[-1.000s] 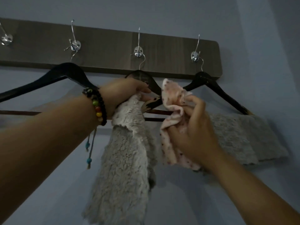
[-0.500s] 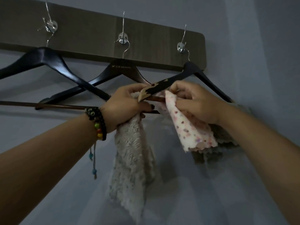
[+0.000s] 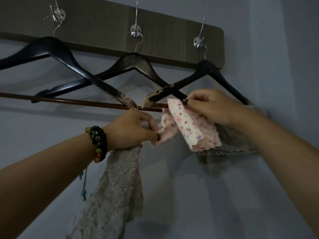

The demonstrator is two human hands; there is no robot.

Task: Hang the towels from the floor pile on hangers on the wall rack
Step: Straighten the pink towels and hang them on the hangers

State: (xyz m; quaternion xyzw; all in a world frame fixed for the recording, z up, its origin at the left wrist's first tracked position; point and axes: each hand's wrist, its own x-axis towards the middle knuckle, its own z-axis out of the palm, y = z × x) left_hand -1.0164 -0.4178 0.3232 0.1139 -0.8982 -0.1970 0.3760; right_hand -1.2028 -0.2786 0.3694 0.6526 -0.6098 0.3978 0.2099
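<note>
A pink spotted towel [image 3: 191, 128] is draped over the bar of the right black hanger [image 3: 203, 69], on the last hook of the dark wooden wall rack [image 3: 172, 31]. My right hand [image 3: 210, 106] pinches the towel's top edge at the bar. My left hand [image 3: 131, 130] grips a fluffy beige towel [image 3: 115, 187] that hangs down, and its fingertips also hold the pink towel's lower fold. A grey towel [image 3: 229, 147] hangs on the same right hanger behind the pink one.
Two more black hangers, the middle hanger [image 3: 134, 62] and the left hanger [image 3: 51, 47], hang from metal hooks [image 3: 136, 31], their arms crossing. A brown hanger bar [image 3: 69, 101] runs left. A plain wall [image 3: 276, 66] lies behind. A beaded bracelet [image 3: 99, 144] is on my left wrist.
My left hand dropped below the bars and took the pink towel's lower fold. The right hand slid right along the bar, spreading the pink towel. The view moved closer.
</note>
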